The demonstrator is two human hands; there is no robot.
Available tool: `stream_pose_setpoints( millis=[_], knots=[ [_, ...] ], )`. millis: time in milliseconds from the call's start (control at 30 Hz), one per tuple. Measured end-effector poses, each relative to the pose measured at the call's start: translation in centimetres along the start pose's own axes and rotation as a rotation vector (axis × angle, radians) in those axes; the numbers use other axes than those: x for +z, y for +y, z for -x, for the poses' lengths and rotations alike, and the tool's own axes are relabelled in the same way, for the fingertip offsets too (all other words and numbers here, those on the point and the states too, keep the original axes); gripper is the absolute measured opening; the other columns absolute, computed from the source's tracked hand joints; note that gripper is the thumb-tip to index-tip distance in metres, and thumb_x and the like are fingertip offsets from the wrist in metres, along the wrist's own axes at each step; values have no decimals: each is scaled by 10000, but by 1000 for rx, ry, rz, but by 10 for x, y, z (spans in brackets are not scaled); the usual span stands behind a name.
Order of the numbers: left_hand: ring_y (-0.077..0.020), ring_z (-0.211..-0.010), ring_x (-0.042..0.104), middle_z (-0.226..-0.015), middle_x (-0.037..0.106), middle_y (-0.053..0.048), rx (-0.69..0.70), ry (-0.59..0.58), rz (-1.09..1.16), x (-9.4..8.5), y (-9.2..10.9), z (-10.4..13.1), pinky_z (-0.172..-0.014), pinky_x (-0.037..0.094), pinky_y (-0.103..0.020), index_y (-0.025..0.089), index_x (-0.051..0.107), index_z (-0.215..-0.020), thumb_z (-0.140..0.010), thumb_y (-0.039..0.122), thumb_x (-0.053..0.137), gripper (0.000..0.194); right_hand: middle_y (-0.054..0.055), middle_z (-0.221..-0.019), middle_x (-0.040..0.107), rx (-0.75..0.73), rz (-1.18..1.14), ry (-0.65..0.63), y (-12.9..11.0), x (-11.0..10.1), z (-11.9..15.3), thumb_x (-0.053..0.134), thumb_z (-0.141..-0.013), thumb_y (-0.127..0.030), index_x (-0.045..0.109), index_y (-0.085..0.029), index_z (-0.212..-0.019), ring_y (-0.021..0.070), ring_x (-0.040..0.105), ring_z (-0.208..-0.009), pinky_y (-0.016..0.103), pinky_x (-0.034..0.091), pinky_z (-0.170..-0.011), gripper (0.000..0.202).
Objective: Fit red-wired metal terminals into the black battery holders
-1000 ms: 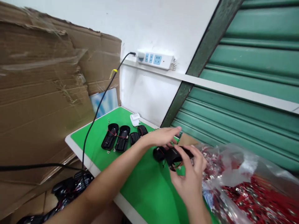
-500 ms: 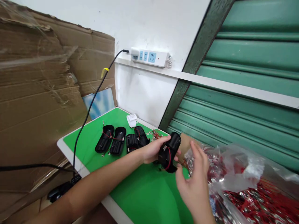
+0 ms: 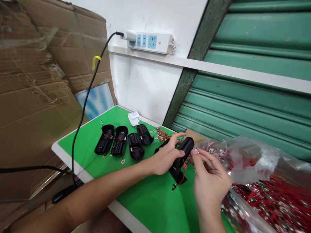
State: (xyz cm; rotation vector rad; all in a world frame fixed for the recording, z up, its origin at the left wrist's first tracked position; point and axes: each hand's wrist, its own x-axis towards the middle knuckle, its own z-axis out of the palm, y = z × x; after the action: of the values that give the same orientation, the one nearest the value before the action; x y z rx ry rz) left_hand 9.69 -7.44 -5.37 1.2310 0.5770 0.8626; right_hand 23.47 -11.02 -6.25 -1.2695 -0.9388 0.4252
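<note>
While our left hand point(image 3: 167, 158) grips a black casing point(image 3: 186, 147) over the green tabletop point(image 3: 155, 200), our right hand point(image 3: 211, 178) pinches a small shiny piece point(image 3: 197, 151) just beside it. We note a red wire point(image 3: 184, 169) along the casing, four similar shells point(image 3: 119, 142) lying to the left, a plastic bag point(image 3: 252, 155) of red-wired parts point(image 3: 279, 204) right.

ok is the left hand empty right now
No, the left hand is holding a black casing with a red wire along its side.
</note>
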Motion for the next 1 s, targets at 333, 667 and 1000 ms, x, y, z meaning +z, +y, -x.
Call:
stream_pose_setpoints(
  millis=[333, 667, 1000],
  knots=[
    [-259, -1185, 546, -1369, 519, -140, 124, 130, -317, -7, 8, 0, -1039, 473, -417, 165, 303, -1514, -714, 318, 499, 837, 59, -953, 772, -616, 333, -348, -4, -10, -3, 635, -1004, -245, 833, -224, -1077, 162, 745, -833, 280, 624, -752, 212],
    [-212, -1008, 600, -1276, 608, -96, 152, 93, -416, -10, 6, -2, -887, 496, -346, 193, 423, -1495, -772, 285, 531, 737, 41, -1004, 776, -618, 339, -317, 9, -12, -1, 674, -980, -252, 521, -226, -1444, 195, 789, -948, 321, 664, -800, 490],
    [-240, -1143, 620, -1283, 628, -100, 167, 96, -357, -8, 0, -3, -1050, 483, -400, 185, 447, -1449, -771, 248, 527, 686, 58, -1043, 773, -725, 457, -291, 5, -12, 0, 639, -1008, -194, 492, -209, -1418, 184, 802, -916, 298, 664, -786, 436]
  ],
)
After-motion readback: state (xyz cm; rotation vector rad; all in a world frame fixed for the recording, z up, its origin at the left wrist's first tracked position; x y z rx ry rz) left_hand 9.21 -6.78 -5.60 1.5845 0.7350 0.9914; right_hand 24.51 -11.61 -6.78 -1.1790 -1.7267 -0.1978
